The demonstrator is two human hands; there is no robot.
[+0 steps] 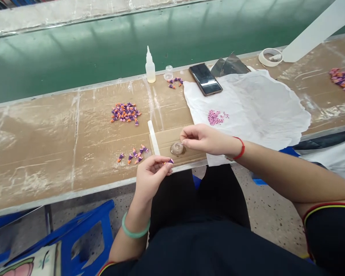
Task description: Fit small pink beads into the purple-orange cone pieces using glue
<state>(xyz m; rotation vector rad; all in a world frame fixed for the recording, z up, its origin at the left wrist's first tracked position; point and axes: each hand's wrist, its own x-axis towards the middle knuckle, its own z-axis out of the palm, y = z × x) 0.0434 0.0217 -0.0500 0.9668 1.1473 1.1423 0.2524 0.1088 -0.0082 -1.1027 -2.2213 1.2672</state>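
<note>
Starting from the far left, the scuffed, cardboard-topped workbench (pixel 46 153) runs across the view, with a blue stool (pixel 86 237) below it at about 7 o'clock. A heap of purple-and-orange cone pieces (pixel 125 113) sits at 10 o'clock, and a smaller scatter of them (pixel 133 154) lies nearer the person. The left hand (pixel 151 178), wearing a pale green bangle (pixel 136 227), has its fingertips clamped on one cone piece (pixel 168 162) just over the bench edge. Beside it lie a white strip (pixel 153 137) and a cardboard piece (pixel 194 156) carrying a clear round dish (pixel 177 148). At 12 o'clock stand a glue bottle (pixel 150 66) and a small glass jar (pixel 168 73), with a mobile phone (pixel 205 78) further along. The right hand (pixel 202 138), with a red cord bracelet (pixel 240 147), hovers just above the dish, thumb and forefinger pinched together, though whether they hold anything is too small to tell. A white sheet (pixel 247 107) bears pink beads (pixel 215 117), a tape roll (pixel 270 57) lies at 1 o'clock, and another heap of pieces (pixel 343 81) lies at 2 o'clock
</note>
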